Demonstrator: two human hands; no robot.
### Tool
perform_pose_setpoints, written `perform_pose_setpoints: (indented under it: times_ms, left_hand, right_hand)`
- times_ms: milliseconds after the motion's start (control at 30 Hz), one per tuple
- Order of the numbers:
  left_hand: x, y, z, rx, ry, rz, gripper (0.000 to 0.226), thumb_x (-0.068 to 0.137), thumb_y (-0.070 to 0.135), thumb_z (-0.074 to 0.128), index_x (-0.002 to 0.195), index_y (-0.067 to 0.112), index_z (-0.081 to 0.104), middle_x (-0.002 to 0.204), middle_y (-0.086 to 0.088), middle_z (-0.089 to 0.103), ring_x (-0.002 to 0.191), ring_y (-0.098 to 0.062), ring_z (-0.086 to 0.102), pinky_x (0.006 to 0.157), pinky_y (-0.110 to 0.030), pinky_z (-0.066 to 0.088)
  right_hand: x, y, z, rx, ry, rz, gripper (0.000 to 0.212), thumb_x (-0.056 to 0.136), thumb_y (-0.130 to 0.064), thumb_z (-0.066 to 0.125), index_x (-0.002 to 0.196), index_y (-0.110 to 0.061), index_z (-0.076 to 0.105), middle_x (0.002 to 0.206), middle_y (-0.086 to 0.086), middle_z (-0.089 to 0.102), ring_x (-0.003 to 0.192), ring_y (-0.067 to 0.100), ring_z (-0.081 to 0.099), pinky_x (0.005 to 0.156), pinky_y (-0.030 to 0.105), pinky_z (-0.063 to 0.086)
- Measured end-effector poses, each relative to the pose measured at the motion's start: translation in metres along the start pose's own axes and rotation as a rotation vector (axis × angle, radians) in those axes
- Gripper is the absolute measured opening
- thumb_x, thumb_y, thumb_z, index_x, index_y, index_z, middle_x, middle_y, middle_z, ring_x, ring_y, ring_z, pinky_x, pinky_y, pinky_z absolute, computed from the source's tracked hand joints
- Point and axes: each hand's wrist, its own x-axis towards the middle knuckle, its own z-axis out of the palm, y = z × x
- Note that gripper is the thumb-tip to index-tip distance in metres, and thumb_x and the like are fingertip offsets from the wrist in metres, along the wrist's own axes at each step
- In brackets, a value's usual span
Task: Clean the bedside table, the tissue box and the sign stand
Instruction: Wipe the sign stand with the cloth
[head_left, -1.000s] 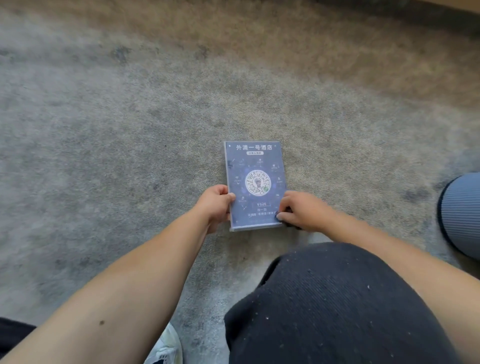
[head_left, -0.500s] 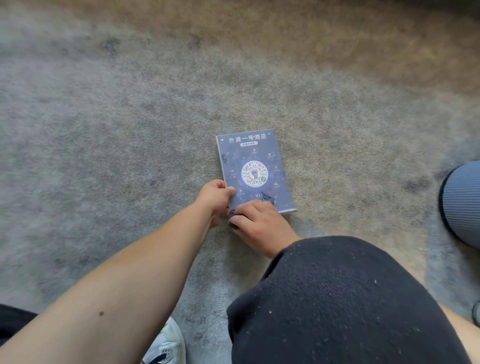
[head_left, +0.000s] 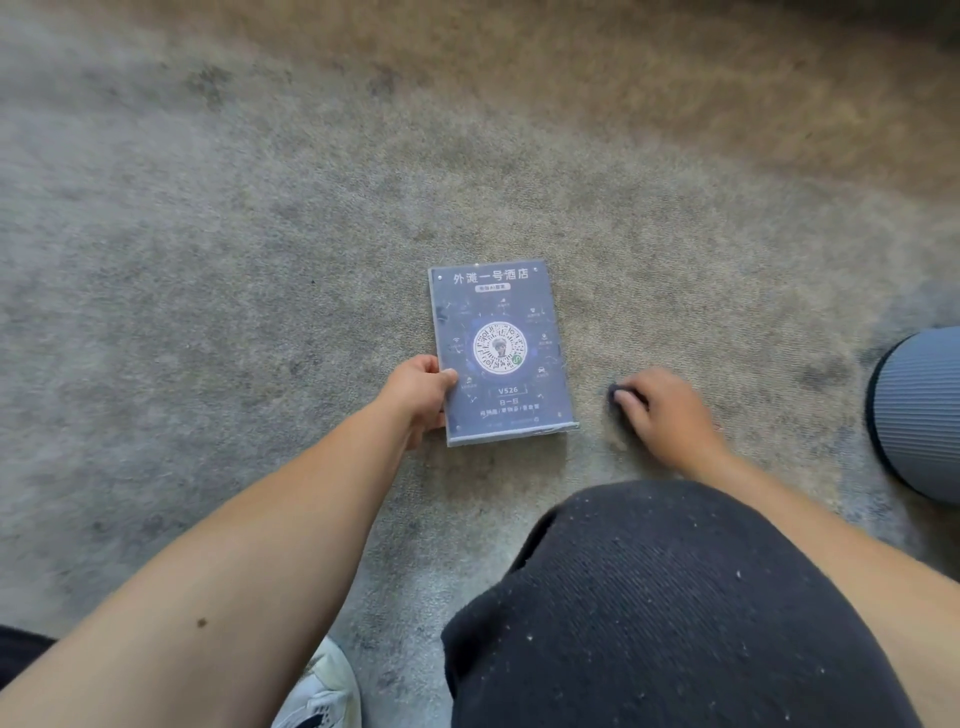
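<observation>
Lying flat: sign stand (head_left: 501, 353) face up on the grey carpet (head_left: 208, 260), ahead of the person's knee (head_left: 649, 597); dark blue card with a round QR code and "V526" inside clear acrylic.
Left hand: left hand (head_left: 422, 391) grips the stand's left edge, thumb on the front face, fingers curled round the side.
Right hand: right hand (head_left: 662, 410) rests on the carpet just beside the stand's right edge, not touching it; curled fingers pinch a small dark item (head_left: 615, 389), too small to identify.
Right edge: grey ribbed round object (head_left: 919, 410), partly cut off.
Bottom: white shoe (head_left: 324, 691).
</observation>
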Motion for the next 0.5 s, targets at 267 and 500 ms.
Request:
perform_pose_setpoints:
  times_ms: [267, 500]
  left_hand:
    - [-0.009, 0.003, -0.005, -0.022, -0.038, -0.019, 0.015, 0.103, 0.011, 0.044, 0.092, 0.012, 0.054, 0.095, -0.010, 0.070, 0.077, -0.021, 0.070, 0.055, -0.034, 0.056]
    - [-0.015, 0.015, -0.009, -0.019, -0.048, 0.010, 0.013, 0.103, 0.012, 0.044, 0.092, 0.011, 0.052, 0.096, -0.012, 0.070, 0.079, -0.023, 0.070, 0.060, -0.038, 0.059]
  right_hand:
    - [0.038, -0.071, 0.008, 0.694, -0.207, 0.511, 0.024, 0.091, -0.030, 0.065, 0.112, -0.018, 0.062, 0.101, 0.000, 0.066, 0.089, 0.017, 0.065, 0.069, 0.031, 0.051]
    - [0.034, -0.074, -0.013, 0.840, -0.111, 0.525, 0.014, 0.091, -0.025, 0.063, 0.101, -0.016, 0.067, 0.091, 0.008, 0.072, 0.073, 0.027, 0.067, 0.062, 0.043, 0.057]
